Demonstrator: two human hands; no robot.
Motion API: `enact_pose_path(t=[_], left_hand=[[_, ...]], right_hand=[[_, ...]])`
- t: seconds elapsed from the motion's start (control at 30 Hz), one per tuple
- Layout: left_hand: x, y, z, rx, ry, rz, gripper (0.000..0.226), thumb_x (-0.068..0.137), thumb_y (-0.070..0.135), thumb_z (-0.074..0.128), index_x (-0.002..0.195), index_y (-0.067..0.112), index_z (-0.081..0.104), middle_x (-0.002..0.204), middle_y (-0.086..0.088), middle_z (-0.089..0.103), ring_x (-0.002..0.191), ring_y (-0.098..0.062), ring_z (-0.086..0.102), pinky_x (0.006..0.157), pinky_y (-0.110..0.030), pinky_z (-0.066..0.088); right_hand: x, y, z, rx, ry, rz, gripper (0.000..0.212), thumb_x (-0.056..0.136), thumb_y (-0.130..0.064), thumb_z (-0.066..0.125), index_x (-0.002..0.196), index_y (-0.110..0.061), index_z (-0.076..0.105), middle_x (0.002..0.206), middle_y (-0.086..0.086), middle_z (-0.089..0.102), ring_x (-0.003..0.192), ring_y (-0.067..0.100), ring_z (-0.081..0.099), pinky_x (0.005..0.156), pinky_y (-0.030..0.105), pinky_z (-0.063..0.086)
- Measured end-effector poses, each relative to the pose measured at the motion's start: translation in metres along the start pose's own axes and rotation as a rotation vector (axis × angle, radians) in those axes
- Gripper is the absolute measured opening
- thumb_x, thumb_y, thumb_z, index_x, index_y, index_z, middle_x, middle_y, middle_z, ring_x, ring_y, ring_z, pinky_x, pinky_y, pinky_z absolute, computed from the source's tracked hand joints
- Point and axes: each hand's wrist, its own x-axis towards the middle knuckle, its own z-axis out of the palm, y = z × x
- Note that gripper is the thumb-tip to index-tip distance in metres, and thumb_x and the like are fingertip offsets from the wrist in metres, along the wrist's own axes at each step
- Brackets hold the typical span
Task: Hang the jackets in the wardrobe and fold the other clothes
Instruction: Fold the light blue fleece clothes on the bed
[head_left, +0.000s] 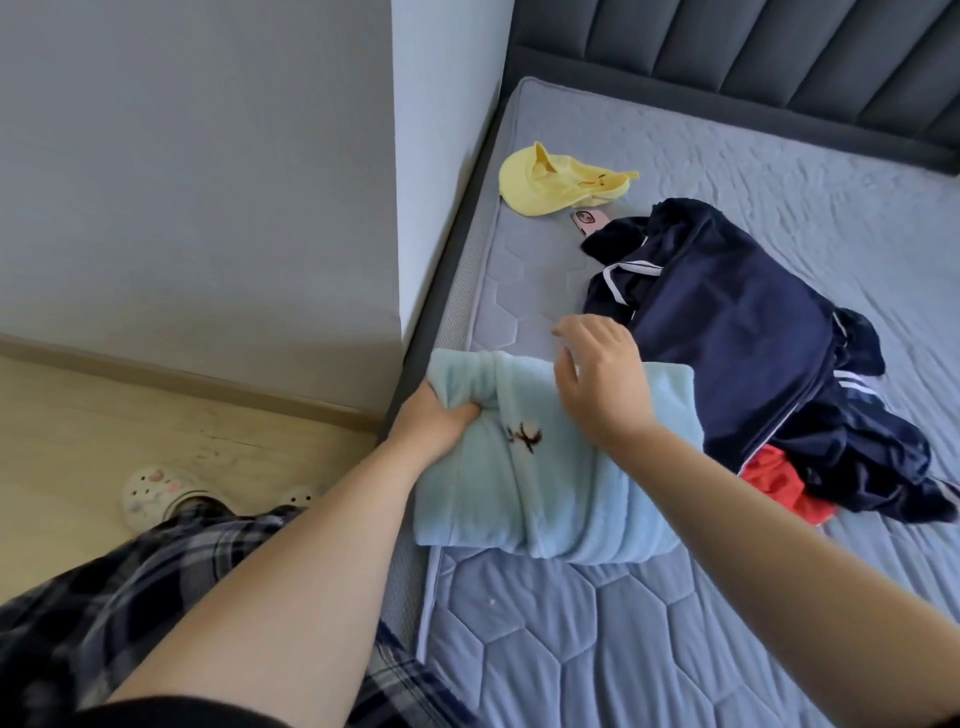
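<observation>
**Mia:** What do you see from the head camera?

**Ben:** A soft, fluffy light-blue folded garment (550, 467) lies near the edge of the grey quilted bed (571, 649). It sits in the middle of the picture.

**Mia:** What are the hands doing?

**Ben:** The left hand (436, 415) is closed on a bunched fold at the garment's 10 o'clock corner. The right hand (597, 379) rests near its 12 o'clock edge with the fingers curled. I cannot tell if it pinches the cloth.

**Mia:** How will it feel?

**Ben:** Light and floppy, I think. It bends anywhere, so it is best to hold the edges or corners with both hands.

**Mia:** What else is there?

**Ben:** At 3 o'clock, touching it, is a heap of dark navy clothes with white stripes (753, 332). It looks smooth and maybe slippery. A red cloth (774, 478) peeks out below. A yellow cap (550, 182) lies at 12 o'clock, well apart.
</observation>
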Motion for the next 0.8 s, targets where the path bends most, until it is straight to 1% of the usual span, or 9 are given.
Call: enact_pose_path(t=[0.07, 0.13, 0.23, 0.33, 0.4, 0.47, 0.57, 0.7, 0.8], left_hand=[[0.004, -0.001, -0.001, -0.023, 0.096, 0.016, 0.035, 0.084, 0.025, 0.057, 0.118, 0.019, 0.06, 0.118, -0.007, 0.063, 0.11, -0.028, 0.058, 0.082, -0.027, 0.04], [0.006, -0.003, 0.0, -0.001, 0.134, -0.005, 0.03, 0.086, 0.02, 0.053, 0.113, 0.012, 0.06, 0.111, -0.009, 0.064, 0.106, -0.029, 0.059, 0.079, -0.027, 0.041], [0.004, 0.0, 0.003, 0.169, 0.177, 0.0, 0.033, 0.089, 0.019, 0.052, 0.121, 0.011, 0.054, 0.114, -0.01, 0.06, 0.109, -0.031, 0.055, 0.082, -0.032, 0.043], [-0.004, 0.015, -0.003, 0.507, 0.461, 0.385, 0.046, 0.085, 0.009, 0.06, 0.13, 0.01, 0.05, 0.118, -0.012, 0.055, 0.109, -0.032, 0.05, 0.087, -0.04, 0.04], [-0.009, 0.028, -0.004, 0.411, 0.516, 0.595, 0.029, 0.082, 0.006, 0.062, 0.111, 0.007, 0.06, 0.101, -0.012, 0.059, 0.093, -0.031, 0.057, 0.076, -0.038, 0.043], [-0.015, 0.041, 0.002, 0.217, 0.302, 0.409, 0.016, 0.085, 0.024, 0.061, 0.086, 0.008, 0.061, 0.082, -0.008, 0.064, 0.072, -0.027, 0.062, 0.063, -0.034, 0.048], [-0.022, 0.04, 0.018, 0.065, -0.071, 0.006, 0.042, 0.077, 0.051, 0.065, 0.066, 0.012, 0.053, 0.063, -0.004, 0.066, 0.051, -0.016, 0.063, 0.054, -0.028, 0.054], [-0.021, 0.03, 0.024, 0.066, -0.07, 0.027, 0.024, 0.08, 0.029, 0.069, 0.065, 0.012, 0.061, 0.066, -0.005, 0.069, 0.074, -0.024, 0.068, 0.079, -0.041, 0.057], [-0.019, 0.025, 0.025, -0.031, -0.037, 0.011, 0.022, 0.083, 0.023, 0.065, 0.062, 0.016, 0.063, 0.06, 0.003, 0.065, 0.069, -0.018, 0.066, 0.082, -0.041, 0.056]], right_hand=[[-0.018, 0.006, 0.005, -0.124, -0.172, 0.03, 0.027, 0.089, -0.017, 0.044, 0.099, -0.007, 0.066, 0.099, 0.008, 0.065, 0.101, 0.031, 0.056, 0.095, 0.046, 0.037], [-0.03, 0.021, 0.013, -0.169, -0.393, 0.243, 0.03, 0.095, -0.027, 0.041, 0.112, -0.016, 0.064, 0.111, 0.0, 0.062, 0.115, 0.024, 0.048, 0.105, 0.046, 0.028], [-0.03, 0.039, 0.028, -0.121, -0.412, 0.394, 0.031, 0.097, -0.032, 0.037, 0.109, -0.019, 0.063, 0.107, -0.001, 0.059, 0.111, 0.023, 0.047, 0.097, 0.041, 0.033], [-0.023, 0.04, 0.041, -0.139, -0.414, 0.421, 0.032, 0.097, -0.032, 0.034, 0.096, -0.016, 0.063, 0.1, 0.0, 0.059, 0.106, 0.024, 0.048, 0.092, 0.04, 0.035], [-0.023, 0.038, 0.045, -0.151, -0.402, 0.437, 0.033, 0.096, -0.031, 0.034, 0.093, -0.014, 0.062, 0.1, 0.001, 0.06, 0.105, 0.026, 0.048, 0.091, 0.041, 0.035], [-0.026, 0.037, 0.047, -0.152, -0.359, 0.439, 0.031, 0.096, -0.029, 0.036, 0.094, -0.012, 0.063, 0.102, 0.003, 0.061, 0.104, 0.027, 0.049, 0.091, 0.041, 0.036], [-0.032, 0.035, 0.047, -0.045, -0.307, 0.417, 0.028, 0.095, -0.024, 0.043, 0.106, -0.008, 0.063, 0.112, 0.006, 0.061, 0.111, 0.028, 0.048, 0.097, 0.037, 0.035], [-0.036, 0.039, 0.025, 0.369, -0.252, 0.687, 0.052, 0.089, -0.028, 0.062, 0.136, -0.01, 0.048, 0.143, 0.003, 0.042, 0.133, 0.018, 0.037, 0.107, 0.022, 0.024], [-0.046, 0.042, 0.004, 0.359, -0.127, 0.856, 0.061, 0.079, -0.036, 0.072, 0.131, -0.016, 0.048, 0.124, -0.002, 0.044, 0.111, 0.014, 0.049, 0.092, 0.023, 0.036]])
